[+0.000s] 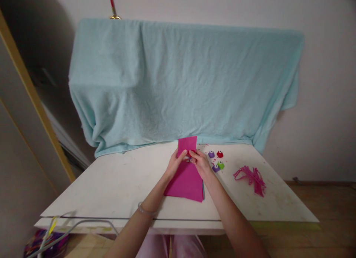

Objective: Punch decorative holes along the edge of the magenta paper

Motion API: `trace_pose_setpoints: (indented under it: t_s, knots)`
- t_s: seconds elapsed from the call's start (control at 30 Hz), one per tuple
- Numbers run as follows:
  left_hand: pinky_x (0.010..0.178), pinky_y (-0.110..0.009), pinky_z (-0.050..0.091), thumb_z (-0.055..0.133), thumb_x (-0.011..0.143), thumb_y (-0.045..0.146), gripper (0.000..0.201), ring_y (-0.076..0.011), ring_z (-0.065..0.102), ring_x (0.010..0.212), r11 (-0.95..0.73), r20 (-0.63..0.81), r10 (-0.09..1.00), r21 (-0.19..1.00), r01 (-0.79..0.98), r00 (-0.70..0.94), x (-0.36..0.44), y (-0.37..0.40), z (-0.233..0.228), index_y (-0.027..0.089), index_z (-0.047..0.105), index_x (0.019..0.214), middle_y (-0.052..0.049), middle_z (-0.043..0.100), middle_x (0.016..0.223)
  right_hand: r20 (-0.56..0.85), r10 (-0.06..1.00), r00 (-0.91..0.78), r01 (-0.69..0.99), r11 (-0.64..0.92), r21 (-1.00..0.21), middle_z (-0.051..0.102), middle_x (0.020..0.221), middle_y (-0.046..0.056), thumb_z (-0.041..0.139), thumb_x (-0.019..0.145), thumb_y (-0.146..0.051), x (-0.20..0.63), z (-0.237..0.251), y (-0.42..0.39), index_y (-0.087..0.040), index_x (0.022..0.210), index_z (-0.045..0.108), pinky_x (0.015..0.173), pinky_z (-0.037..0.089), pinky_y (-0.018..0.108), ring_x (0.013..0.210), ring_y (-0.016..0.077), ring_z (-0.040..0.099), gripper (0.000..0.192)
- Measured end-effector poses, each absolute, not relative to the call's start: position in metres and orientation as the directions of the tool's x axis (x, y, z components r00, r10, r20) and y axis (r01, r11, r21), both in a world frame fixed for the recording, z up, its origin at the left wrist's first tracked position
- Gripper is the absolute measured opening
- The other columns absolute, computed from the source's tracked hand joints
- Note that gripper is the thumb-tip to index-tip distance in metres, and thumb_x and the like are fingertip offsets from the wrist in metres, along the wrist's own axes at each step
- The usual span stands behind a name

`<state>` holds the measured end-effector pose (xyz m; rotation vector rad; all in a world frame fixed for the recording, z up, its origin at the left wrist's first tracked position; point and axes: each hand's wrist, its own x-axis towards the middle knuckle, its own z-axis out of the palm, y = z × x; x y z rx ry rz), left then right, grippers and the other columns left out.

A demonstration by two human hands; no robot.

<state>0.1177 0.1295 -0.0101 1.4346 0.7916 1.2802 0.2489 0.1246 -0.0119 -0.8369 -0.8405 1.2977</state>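
My left hand [175,162] is closed on the left side of a small magenta sheet [187,143], its thumb on the front. My right hand [201,163] pinches a small red piece [192,153] at the sheet's lower right; its exact shape is partly hidden by the fingers. Below the hands lies a larger magenta sheet [185,182], with a darker bluish layer showing under its right edge. Close to my right hand are several small eyed pieces: a purple one [211,154], a red one [220,154], a green one [220,165] and another purple one [216,168].
A lacy magenta cut-out scrap [251,179] lies on the right of the white table [116,183]. Tiny pink bits are scattered near the eyed pieces. A light blue cloth [189,83] hangs behind the table. A grey cable [83,221] loops at the front left.
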Motion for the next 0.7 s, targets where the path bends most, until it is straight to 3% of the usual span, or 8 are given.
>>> trace_pose_setpoints:
  t_s: [0.17,0.37,0.57,0.7]
  knots:
    - [0.091,-0.036,0.045,0.064,0.079,0.045,0.046,-0.0238,0.061,0.097,-0.251,0.276,0.896,0.961,-0.117,0.349,0.122,0.13,-0.02,0.011,0.063,0.11,-0.012,0.067,0.106,0.03,0.999,0.031,-0.511,0.041,-0.859,0.06,0.065,-0.001,0.078,0.058,-0.033,0.246,-0.016,0.126,-0.017,0.07,0.065,0.046,0.028,0.023,0.05,0.0081,0.04,0.023]
    - [0.09,-0.035,0.045,0.065,0.077,0.049,0.046,-0.0229,0.062,0.095,-0.232,0.234,0.92,0.972,-0.045,0.315,0.123,0.129,-0.024,0.014,0.065,0.106,-0.009,0.068,0.102,0.022,1.0,0.017,-0.463,0.027,-0.886,0.058,0.06,0.0,0.078,0.057,-0.037,0.244,-0.018,0.127,-0.018,0.07,0.065,0.048,0.031,0.023,0.053,0.0107,0.045,0.026]
    - [0.092,-0.035,0.044,0.049,0.086,0.054,0.049,-0.0221,0.061,0.099,-0.195,0.218,0.936,0.975,-0.108,0.277,0.123,0.128,-0.024,0.013,0.064,0.108,-0.01,0.068,0.105,0.048,0.999,-0.002,-0.494,0.041,-0.869,0.053,0.056,-0.005,0.077,0.06,-0.031,0.244,-0.017,0.125,-0.018,0.071,0.066,0.049,0.03,0.024,0.044,0.006,0.031,0.02]
    - [0.093,-0.036,0.043,0.042,0.088,0.058,0.055,-0.0225,0.061,0.101,-0.189,0.193,0.958,0.981,-0.043,0.211,0.122,0.129,-0.03,0.012,0.062,0.111,-0.012,0.067,0.106,0.04,0.998,-0.043,-0.499,0.014,-0.866,0.06,0.063,-0.003,0.076,0.062,-0.03,0.243,-0.014,0.121,-0.018,0.077,0.067,0.053,0.034,0.025,0.049,0.0079,0.042,0.021]
